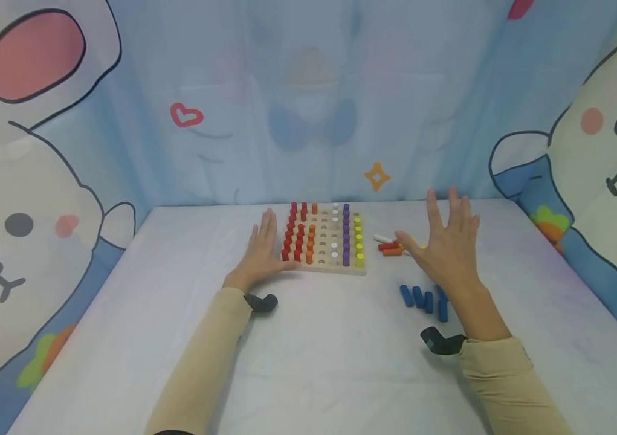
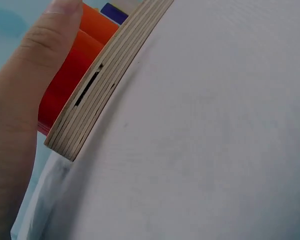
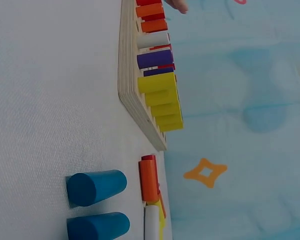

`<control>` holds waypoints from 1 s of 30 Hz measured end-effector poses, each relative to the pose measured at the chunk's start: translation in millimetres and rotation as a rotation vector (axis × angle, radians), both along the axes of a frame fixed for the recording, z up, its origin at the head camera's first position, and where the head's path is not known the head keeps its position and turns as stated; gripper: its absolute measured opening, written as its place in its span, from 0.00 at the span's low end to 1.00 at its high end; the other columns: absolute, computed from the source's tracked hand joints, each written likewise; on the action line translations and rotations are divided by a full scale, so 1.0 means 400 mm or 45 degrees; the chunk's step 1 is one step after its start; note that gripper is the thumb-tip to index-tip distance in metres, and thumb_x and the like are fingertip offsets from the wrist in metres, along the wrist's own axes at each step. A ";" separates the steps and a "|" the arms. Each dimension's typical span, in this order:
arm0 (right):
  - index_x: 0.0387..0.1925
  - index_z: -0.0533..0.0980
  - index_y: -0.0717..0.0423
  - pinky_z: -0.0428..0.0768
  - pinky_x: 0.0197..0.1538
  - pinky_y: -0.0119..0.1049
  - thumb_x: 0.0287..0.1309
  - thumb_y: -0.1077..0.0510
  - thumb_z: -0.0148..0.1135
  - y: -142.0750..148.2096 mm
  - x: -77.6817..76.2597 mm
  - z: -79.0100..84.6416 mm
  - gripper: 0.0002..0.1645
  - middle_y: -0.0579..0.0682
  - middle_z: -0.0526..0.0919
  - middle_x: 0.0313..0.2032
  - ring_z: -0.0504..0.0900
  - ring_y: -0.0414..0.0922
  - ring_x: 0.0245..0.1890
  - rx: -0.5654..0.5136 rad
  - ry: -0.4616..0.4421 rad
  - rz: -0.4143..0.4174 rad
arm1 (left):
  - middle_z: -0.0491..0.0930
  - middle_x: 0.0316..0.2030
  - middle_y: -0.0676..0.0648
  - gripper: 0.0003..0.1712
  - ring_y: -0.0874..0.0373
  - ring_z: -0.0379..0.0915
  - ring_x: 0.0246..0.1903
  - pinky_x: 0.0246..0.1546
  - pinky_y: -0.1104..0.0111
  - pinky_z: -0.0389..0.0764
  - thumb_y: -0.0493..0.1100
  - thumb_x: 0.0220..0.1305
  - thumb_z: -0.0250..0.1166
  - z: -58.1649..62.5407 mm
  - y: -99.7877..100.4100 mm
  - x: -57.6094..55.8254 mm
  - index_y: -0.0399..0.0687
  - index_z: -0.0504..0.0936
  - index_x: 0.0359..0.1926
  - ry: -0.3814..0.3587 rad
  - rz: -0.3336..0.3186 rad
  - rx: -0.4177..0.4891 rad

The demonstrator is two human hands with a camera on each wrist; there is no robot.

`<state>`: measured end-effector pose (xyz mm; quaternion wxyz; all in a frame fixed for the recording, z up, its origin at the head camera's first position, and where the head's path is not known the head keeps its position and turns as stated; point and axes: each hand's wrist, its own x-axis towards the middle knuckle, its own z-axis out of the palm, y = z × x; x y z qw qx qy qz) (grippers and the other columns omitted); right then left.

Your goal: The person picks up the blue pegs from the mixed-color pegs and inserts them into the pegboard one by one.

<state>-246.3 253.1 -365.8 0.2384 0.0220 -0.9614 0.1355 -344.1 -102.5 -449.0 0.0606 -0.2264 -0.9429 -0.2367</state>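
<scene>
The wooden board [image 1: 335,270] lies on the white counter [image 1: 330,356], between the two hands of the person, and it is much nearer to the left one. The left hand [image 1: 259,252] is at the left side of this board, its fingers are straight and directed away from the person, and its thumb is stretched before the front left corner, where the red pegs [image 1: 297,255] stand. In the left wrist view, the thumb covers a part of these pegs and of the orange pegs [image 1: 309,257], but I cannot tell if the skin touches them. Farther to the right on the board, white pegs [image 1: 334,256], purple pegs [image 1: 346,258] and yellow pegs [image 1: 359,261] stand upright.

The right hand [image 1: 452,251] is well apart from the board, on its right side, with the fingers straight and spread over the counter. Between this hand and the board, near the thumb, there is a loose pile [image 1: 392,252] of white, red, orange and yellow pieces. The blue pegs [image 1: 418,296] lie closer to the person, and one of them is partly hidden by the right hand
</scene>
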 end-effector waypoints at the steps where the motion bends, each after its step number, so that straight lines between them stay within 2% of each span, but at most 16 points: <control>1: 0.75 0.35 0.46 0.34 0.69 0.69 0.56 0.28 0.50 0.001 0.000 0.000 0.58 0.58 0.28 0.74 0.30 0.62 0.74 -0.002 -0.001 -0.002 | 0.23 0.75 0.46 0.78 0.56 0.17 0.74 0.74 0.53 0.31 0.78 0.41 0.64 -0.002 0.001 -0.003 0.42 0.27 0.74 -0.003 -0.019 0.014; 4: 0.75 0.34 0.45 0.34 0.69 0.69 0.57 0.29 0.51 0.003 0.000 -0.001 0.58 0.58 0.28 0.74 0.30 0.62 0.74 -0.011 -0.010 -0.005 | 0.24 0.75 0.44 0.77 0.55 0.17 0.74 0.74 0.52 0.31 0.76 0.42 0.65 -0.010 0.006 -0.008 0.41 0.28 0.73 -0.023 -0.051 0.026; 10: 0.75 0.32 0.45 0.34 0.69 0.69 0.58 0.30 0.50 0.007 0.002 -0.003 0.57 0.59 0.27 0.74 0.29 0.62 0.74 -0.007 -0.029 -0.030 | 0.27 0.75 0.42 0.76 0.54 0.18 0.75 0.74 0.51 0.29 0.73 0.41 0.67 -0.018 0.010 -0.005 0.39 0.31 0.74 -0.047 -0.044 0.035; 18: 0.75 0.33 0.46 0.33 0.69 0.69 0.58 0.29 0.48 0.013 0.002 0.001 0.57 0.59 0.26 0.74 0.30 0.63 0.73 -0.043 -0.024 -0.008 | 0.26 0.75 0.42 0.78 0.55 0.15 0.74 0.73 0.51 0.27 0.78 0.40 0.65 -0.011 0.008 0.002 0.40 0.31 0.74 -0.073 -0.057 -0.071; 30: 0.75 0.33 0.46 0.33 0.70 0.67 0.58 0.28 0.47 0.031 0.000 0.008 0.56 0.58 0.25 0.74 0.29 0.62 0.74 -0.067 -0.036 -0.023 | 0.29 0.76 0.44 0.78 0.57 0.19 0.75 0.73 0.52 0.26 0.79 0.37 0.65 -0.019 0.021 -0.006 0.41 0.34 0.74 -0.114 -0.007 -0.102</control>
